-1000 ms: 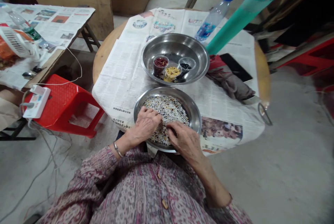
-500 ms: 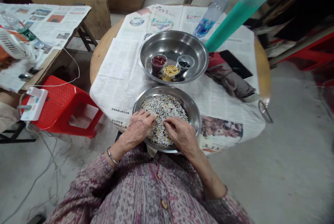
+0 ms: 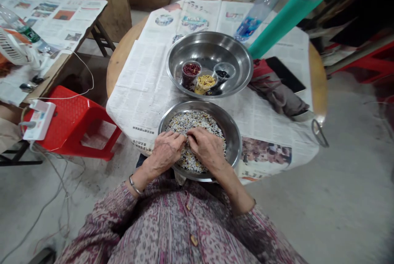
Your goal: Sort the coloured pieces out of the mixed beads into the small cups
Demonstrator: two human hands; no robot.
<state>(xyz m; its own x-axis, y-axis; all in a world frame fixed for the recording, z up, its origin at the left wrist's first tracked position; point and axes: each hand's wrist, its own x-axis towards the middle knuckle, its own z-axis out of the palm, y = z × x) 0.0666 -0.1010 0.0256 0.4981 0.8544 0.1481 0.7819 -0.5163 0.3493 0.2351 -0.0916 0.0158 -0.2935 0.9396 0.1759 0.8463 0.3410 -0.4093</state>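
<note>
A steel basin [image 3: 234, 132] at the table's near edge holds mixed grains [image 3: 197, 118], mostly white with dark, red and yellow bits. My left hand [image 3: 168, 148] rests over its left side, fingers bent and drawn together. From the right, my right hand [image 3: 207, 148] reaches over the grains with thumb and fingers pinched, its tips close against the left fingertips. Anything between the fingers is too small or hidden. Behind stands a larger steel basin [image 3: 237, 56] with a cup of red beans [image 3: 191, 70], a cup of yellow kernels [image 3: 205, 83] and a cup of black beans [image 3: 223, 74].
Newspaper [image 3: 138, 79] covers the round table. A bottle [image 3: 258, 13], a green tube [image 3: 295, 13], a black tablet-like object [image 3: 286, 75] and a grey-red cloth bundle [image 3: 275, 93] lie or stand rightward. At left are a red stool [image 3: 74, 122] and a power strip [image 3: 40, 120].
My right hand has moved left and slightly away from me, its fingertips now meeting the left hand's. My left hand stays nearly in place. The view has shifted slightly.
</note>
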